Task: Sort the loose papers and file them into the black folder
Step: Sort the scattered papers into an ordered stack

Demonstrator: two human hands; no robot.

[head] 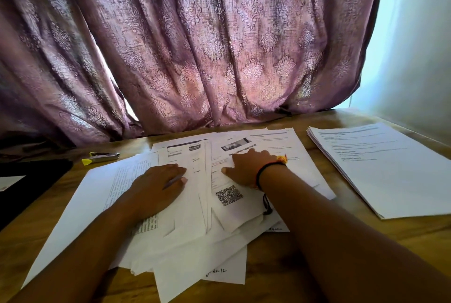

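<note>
Loose white printed papers (190, 236) lie spread and overlapping across the middle of the wooden table. My left hand (156, 185) rests flat on the sheets left of centre, fingers pointing right. My right hand (249, 168) presses flat on a sheet with a QR code (229, 195), fingers spread; a black and orange band is on that wrist. A neat stack of papers (385, 168) lies apart at the right. The black folder (31, 180) lies at the left edge, partly out of view.
A yellow-capped marker beside a small metal stapler (103, 157) sits behind the papers at the left. A purple patterned curtain (195, 46) hangs against the table's far edge. Bare wood (317, 249) shows near the front.
</note>
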